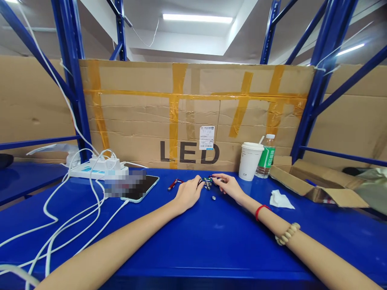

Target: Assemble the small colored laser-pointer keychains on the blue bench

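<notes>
Hands meet just left of the paper cup [249, 161] over a heap of small metal parts [208, 185]: left hand [188, 194] half curled (grip unclear), right hand [229, 187] nearly flat, its fingertips touching the heap.

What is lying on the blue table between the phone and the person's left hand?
In the head view, a small red cylinder lies there, close to the left hand.

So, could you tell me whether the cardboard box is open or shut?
Open: the cardboard box has its flaps spread outward, exposing the inside.
</notes>
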The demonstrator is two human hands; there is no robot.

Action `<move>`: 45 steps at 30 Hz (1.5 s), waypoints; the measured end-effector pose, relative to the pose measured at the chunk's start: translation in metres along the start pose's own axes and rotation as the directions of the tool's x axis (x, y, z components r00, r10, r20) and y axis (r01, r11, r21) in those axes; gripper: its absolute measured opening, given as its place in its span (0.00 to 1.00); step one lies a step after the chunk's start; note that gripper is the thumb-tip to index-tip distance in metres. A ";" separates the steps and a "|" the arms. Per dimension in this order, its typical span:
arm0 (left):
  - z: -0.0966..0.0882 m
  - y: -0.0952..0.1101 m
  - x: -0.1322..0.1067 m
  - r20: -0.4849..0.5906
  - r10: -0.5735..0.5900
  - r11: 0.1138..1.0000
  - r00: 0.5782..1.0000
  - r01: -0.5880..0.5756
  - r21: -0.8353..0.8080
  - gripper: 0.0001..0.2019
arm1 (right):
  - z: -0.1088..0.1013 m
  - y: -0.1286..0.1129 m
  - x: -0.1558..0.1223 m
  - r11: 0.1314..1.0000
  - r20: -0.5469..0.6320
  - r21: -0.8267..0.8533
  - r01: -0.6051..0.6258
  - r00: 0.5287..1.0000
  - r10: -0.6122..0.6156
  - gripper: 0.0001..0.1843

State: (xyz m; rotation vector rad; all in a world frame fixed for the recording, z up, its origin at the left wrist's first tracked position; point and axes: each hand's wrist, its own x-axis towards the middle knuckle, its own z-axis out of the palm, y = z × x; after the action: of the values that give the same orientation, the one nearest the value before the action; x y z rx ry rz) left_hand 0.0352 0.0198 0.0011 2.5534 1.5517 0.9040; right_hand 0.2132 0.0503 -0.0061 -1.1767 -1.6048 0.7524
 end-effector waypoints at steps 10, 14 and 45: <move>0.004 -0.010 0.004 -0.038 -0.125 0.951 0.991 0.109 -0.289 0.14 | 0.000 0.010 0.007 0.985 0.049 0.173 0.016 0.998 -0.025 0.21; 0.007 -0.011 0.005 -0.021 -0.056 0.915 0.998 0.043 -0.401 0.12 | 0.000 0.001 0.004 0.979 0.047 0.205 0.011 0.999 -0.021 0.19; 0.010 -0.015 0.006 -0.030 0.062 0.894 0.998 -0.069 -0.442 0.08 | 0.014 -0.012 -0.013 0.913 0.191 -0.231 0.337 0.936 -0.297 0.20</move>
State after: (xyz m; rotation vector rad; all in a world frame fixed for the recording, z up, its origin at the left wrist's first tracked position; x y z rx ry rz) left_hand 0.0295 0.0348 -0.0093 2.2815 1.1022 1.1331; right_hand 0.1967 0.0352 -0.0045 -1.0181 -2.0112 0.4353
